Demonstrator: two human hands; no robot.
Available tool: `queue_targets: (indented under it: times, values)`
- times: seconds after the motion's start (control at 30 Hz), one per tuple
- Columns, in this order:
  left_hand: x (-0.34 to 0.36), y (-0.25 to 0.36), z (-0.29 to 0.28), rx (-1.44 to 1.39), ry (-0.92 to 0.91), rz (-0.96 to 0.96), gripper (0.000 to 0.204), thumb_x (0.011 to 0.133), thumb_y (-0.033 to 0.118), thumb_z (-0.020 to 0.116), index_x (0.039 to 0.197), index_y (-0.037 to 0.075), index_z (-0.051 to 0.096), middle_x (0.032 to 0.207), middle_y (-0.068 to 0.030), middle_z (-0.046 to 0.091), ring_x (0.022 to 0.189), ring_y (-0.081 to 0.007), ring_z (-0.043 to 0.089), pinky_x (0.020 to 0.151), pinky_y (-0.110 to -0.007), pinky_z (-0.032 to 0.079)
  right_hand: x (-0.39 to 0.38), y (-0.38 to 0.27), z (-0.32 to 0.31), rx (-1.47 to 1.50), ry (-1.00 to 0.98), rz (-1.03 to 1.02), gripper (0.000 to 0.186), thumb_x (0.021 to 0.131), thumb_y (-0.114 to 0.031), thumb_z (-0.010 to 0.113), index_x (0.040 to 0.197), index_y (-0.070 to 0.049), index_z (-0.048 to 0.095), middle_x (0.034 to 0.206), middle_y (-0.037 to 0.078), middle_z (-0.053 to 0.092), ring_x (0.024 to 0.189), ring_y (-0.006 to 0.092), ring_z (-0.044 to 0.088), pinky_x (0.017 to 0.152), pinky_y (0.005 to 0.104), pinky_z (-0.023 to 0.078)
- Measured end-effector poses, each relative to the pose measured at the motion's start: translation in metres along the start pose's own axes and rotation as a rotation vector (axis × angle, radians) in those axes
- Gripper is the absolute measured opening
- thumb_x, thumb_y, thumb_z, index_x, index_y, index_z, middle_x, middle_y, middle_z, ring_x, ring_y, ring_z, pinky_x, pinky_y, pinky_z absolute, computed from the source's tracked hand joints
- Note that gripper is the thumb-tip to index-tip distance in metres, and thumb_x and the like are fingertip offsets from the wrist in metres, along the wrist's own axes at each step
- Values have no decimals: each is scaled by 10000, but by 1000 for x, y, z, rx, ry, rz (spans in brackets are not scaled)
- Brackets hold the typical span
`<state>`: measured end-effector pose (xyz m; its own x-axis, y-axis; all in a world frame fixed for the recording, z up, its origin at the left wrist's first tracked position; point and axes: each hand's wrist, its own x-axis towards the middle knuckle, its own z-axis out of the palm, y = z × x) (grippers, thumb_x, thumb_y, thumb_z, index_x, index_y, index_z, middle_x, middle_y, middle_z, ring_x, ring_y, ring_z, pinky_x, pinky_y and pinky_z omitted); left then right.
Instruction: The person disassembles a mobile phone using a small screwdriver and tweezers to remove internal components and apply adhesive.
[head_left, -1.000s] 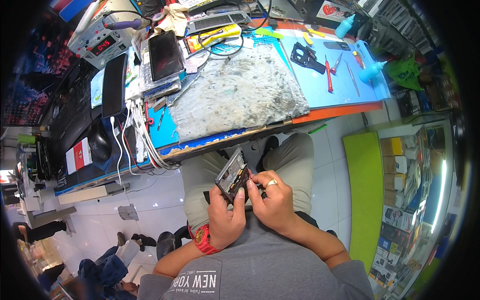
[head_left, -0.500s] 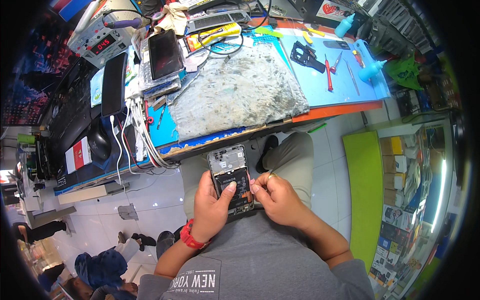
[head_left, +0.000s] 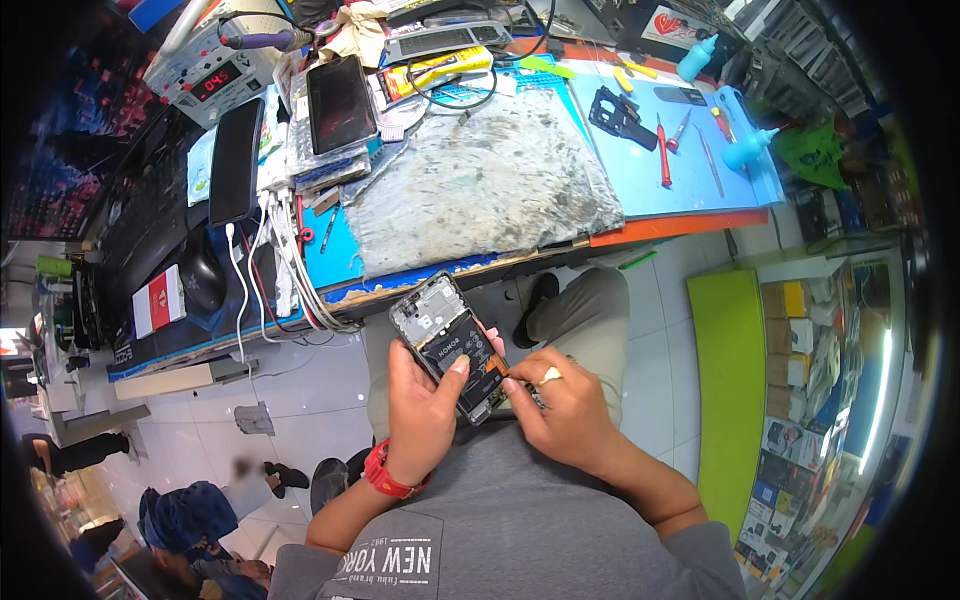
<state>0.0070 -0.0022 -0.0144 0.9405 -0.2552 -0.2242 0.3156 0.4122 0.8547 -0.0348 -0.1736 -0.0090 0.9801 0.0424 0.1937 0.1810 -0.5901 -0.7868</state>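
My left hand (head_left: 424, 408) is closed round an opened smartphone (head_left: 424, 309) above my lap. Its thumb lies on the black battery (head_left: 448, 342), and its fingertips show at the far edge. The phone's back is off, with a silvery plate at the top and an orange flex cable (head_left: 493, 370) beside the battery. At the phone's lower right edge my right hand (head_left: 568, 412) is pinched, thumb against forefinger, touching the phone near the cable. Whatever small thing it may hold is hidden by the fingers. A ring is on this hand.
The workbench ahead holds a stained grey mat (head_left: 490, 185). On the blue mat at right lie a red screwdriver (head_left: 664, 155), a black phone frame (head_left: 622, 118) and tweezers (head_left: 711, 160). White cables (head_left: 285, 250) hang at left, near a black phone (head_left: 235, 160). A glass showcase (head_left: 830, 400) stands right.
The phone has turned anticlockwise, its top now leaning left. My right hand has shifted slightly down and right along its edge, still pinched. The left hand keeps its hold.
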Motion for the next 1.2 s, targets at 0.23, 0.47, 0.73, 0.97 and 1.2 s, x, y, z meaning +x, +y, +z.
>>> queue_targets:
  times: [0.23, 0.47, 0.73, 0.97, 1.2]
  values:
    - [-14, -10, 17, 103, -3, 109, 407, 997, -103, 457, 1350, -24, 270, 1356, -258, 539, 1275, -316, 592, 1112, -434, 473, 3, 5, 16, 13, 80, 78, 103, 864, -14, 735, 953, 20, 696, 890, 150, 684, 753, 304, 693, 661, 375, 545]
    - [-13, -14, 15, 143, -7, 181, 406, 994, -111, 458, 1342, -22, 267, 1344, -254, 543, 1261, -309, 600, 1098, -423, 480, 3, 6, 19, 13, 110, 30, 55, 866, 2, 743, 906, 26, 714, 876, 141, 692, 699, 281, 701, 588, 359, 547]
    - [-17, -18, 12, 202, 59, 158, 399, 992, -105, 477, 1333, -34, 282, 1342, -227, 539, 1251, -272, 600, 1085, -393, 482, 4, 9, 23, 9, 134, 20, 22, 866, 19, 735, 874, 23, 714, 835, 133, 687, 639, 262, 684, 544, 336, 531]
    - [-16, -15, 15, 214, 33, 196, 398, 991, -104, 473, 1335, -38, 283, 1353, -231, 536, 1251, -268, 600, 1082, -389, 484, 5, 7, 19, 153, 147, 89, 60, 848, 37, 748, 902, 20, 728, 884, 135, 689, 718, 250, 694, 604, 332, 540]
    - [-18, -21, 14, 188, 50, 177, 495, 962, -122, 478, 1395, -16, 262, 1347, -205, 528, 1232, -255, 599, 1076, -397, 484, 2, 9, 21, 119, 147, 79, 93, 834, 41, 762, 922, 21, 738, 875, 132, 692, 734, 251, 695, 625, 337, 539]
